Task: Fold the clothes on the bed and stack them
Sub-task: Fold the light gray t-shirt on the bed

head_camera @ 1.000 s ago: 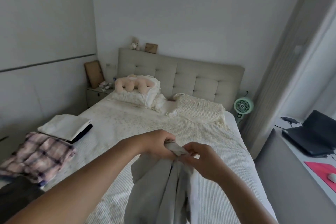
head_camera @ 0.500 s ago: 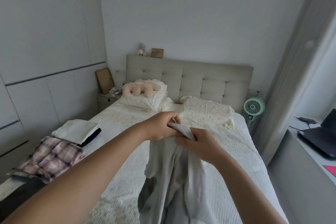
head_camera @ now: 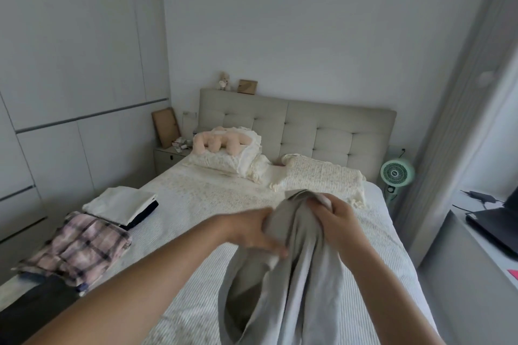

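Two hands, left (head_camera: 252, 232) and right (head_camera: 340, 221); one grey garment (head_camera: 294, 274); two pillows, left (head_camera: 224, 161) and right (head_camera: 319, 179); one fan (head_camera: 396, 173); one laptop (head_camera: 496, 224).

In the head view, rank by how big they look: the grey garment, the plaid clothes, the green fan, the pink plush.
1. Grey garment, though nearest the camera.
2. Plaid clothes.
3. Pink plush.
4. Green fan.

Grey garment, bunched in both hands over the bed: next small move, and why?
Probably spread the hands apart along the top edge to open it out flat. The right hand grips the top of the grey garment, the left hand lies against a fold just below, and the cloth hangs crumpled, so it cannot be folded yet.
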